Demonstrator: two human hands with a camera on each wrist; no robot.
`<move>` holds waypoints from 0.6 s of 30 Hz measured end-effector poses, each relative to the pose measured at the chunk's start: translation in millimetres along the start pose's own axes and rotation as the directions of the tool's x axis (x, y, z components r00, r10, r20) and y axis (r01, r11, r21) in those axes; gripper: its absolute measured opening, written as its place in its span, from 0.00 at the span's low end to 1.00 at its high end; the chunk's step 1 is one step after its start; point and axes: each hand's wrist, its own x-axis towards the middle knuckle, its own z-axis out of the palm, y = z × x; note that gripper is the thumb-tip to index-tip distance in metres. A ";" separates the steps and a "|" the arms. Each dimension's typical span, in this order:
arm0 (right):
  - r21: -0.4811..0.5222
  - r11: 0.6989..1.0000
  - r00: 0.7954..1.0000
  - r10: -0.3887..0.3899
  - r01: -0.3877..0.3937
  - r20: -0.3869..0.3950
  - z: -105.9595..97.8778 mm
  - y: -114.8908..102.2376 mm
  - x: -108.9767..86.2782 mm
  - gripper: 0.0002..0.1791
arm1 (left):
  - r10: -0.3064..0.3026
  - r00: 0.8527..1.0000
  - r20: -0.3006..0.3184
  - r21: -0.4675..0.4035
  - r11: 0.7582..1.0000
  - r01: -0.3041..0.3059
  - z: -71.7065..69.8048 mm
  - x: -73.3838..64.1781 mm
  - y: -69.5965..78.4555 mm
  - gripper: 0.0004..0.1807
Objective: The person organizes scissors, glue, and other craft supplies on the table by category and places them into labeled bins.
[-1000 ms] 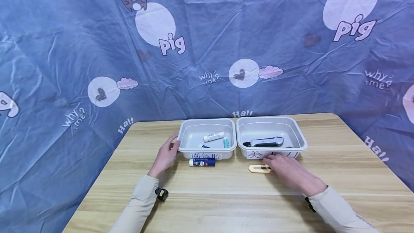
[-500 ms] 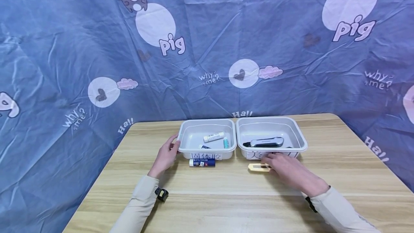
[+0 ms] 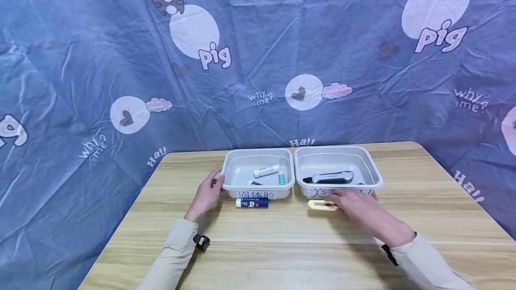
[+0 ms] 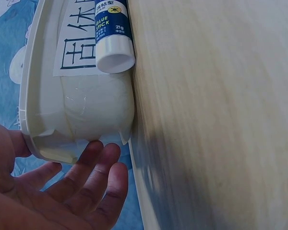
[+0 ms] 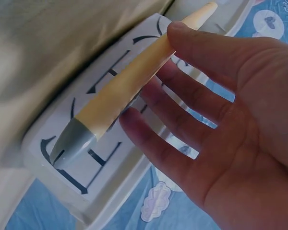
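Note:
My right hand (image 3: 354, 209) pinches a yellow utility knife (image 5: 129, 81) with a grey end between thumb and fingers, raised slightly above the table in front of the right bin. In the head view the fingers cover one end of the knife. My left hand (image 3: 207, 194) holds the left corner of the left plastic bin (image 4: 96, 105), thumb at the rim and fingertips against the outer wall. A blue glue stick (image 3: 252, 202) with a white cap lies on the table right before that bin. Inside it are a white glue stick (image 3: 266, 170) and a teal one (image 3: 281, 177).
The right bin (image 3: 338, 147) stands beside the left one and contains a silver-and-black utility knife (image 3: 332, 176). Both bins carry paper labels with Chinese characters. A wooden table (image 3: 262, 254) bears everything, and a blue patterned cloth (image 3: 258, 57) hangs behind it.
The utility knife has come up off the table in my right hand and shifted slightly toward the right bin. My left hand and the glue sticks stay put.

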 end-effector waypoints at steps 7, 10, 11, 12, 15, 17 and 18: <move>-0.034 0.999 0.997 -0.022 0.020 -0.069 -6.0 -2.3 -1.3 0.22 | 0.001 1.000 -0.015 -0.007 1.000 -0.001 0.4 -1.0 0.5 0.26; -0.049 0.998 0.994 -0.044 0.039 -0.103 -7.7 -1.4 -1.0 0.24 | 0.005 1.000 -0.018 -0.006 1.000 -0.006 0.5 -1.6 1.0 0.26; -0.053 0.998 0.992 -0.049 0.043 -0.113 -8.4 -1.3 -0.7 0.24 | 0.007 1.000 -0.017 -0.007 1.000 -0.007 0.6 -1.7 1.0 0.26; -0.057 0.997 0.991 -0.054 0.047 -0.123 -9.2 -1.0 -0.5 0.25 | 0.003 1.000 -0.017 -0.009 1.000 -0.004 0.7 -1.5 1.3 0.26; -0.061 0.997 0.989 -0.056 0.048 -0.139 -11.9 0.2 -0.2 0.25 | 0.011 1.000 -0.012 -0.007 1.000 -0.011 0.6 -1.1 1.4 0.26; -0.065 0.997 0.989 -0.049 0.040 -0.141 -13.8 1.1 0.0 0.25 | 0.013 1.000 -0.007 -0.008 1.000 -0.013 0.6 -0.8 1.4 0.26; -0.066 0.997 0.989 -0.046 0.037 -0.143 -14.7 1.7 -0.1 0.24 | 0.014 1.000 -0.005 -0.007 1.000 -0.014 0.6 -0.7 1.3 0.26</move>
